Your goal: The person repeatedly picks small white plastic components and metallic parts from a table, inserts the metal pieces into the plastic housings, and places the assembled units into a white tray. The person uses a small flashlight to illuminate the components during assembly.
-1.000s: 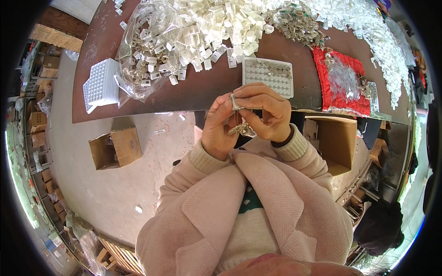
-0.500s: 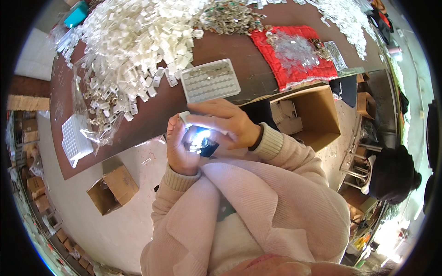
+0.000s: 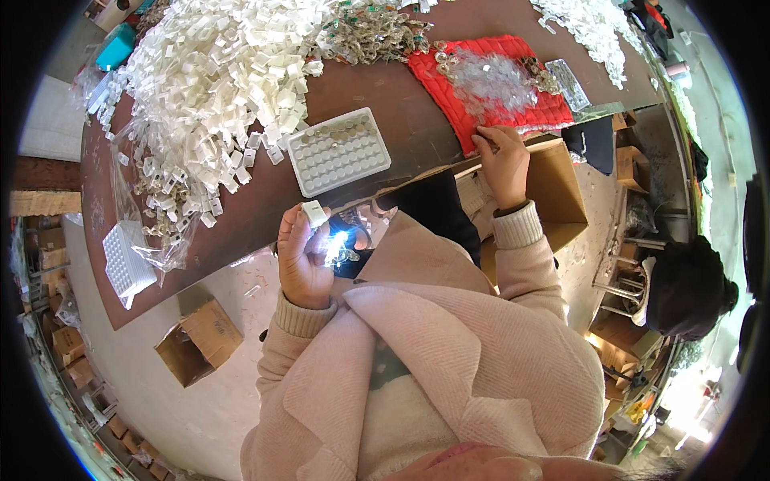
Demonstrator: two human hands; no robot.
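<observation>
Our left hand pinches the small white battery case, with glowing light string at its five o'clock; we judge this step is checking the light. At two o'clock, our right hand has fingers narrow by the red quilted cloth; whether they hold something, we cannot tell. Next move perhaps calls for steady left fingers.

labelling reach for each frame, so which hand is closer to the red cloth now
Right. The right hand has its fingertips at the red cloth's near edge; the left hand is farther off to the left, holding a small white case.
</observation>
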